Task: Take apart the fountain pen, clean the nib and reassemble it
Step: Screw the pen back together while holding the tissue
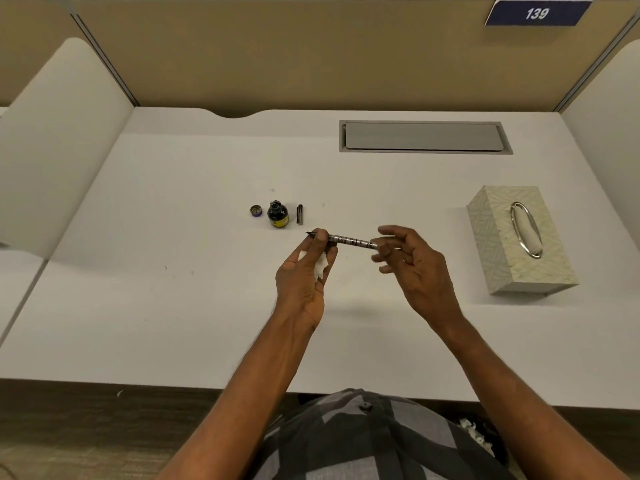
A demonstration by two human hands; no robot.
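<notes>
The fountain pen (349, 241) is held level above the white desk (173, 306), its dark nib pointing left. My left hand (306, 271) pinches the pen near the nib with thumb and fingers, and a crumpled piece of white tissue (320, 265) is tucked in its palm. My right hand (412, 265) grips the other end of the patterned silver barrel with its fingertips. The pen's dark cap (300, 214) lies on the desk behind the hands.
An open ink bottle (278, 214) stands left of the cap, with its round lid (256, 211) lying beside it. A patterned tissue box (519, 240) sits at the right. A grey cable hatch (424, 136) is set into the desk at the back.
</notes>
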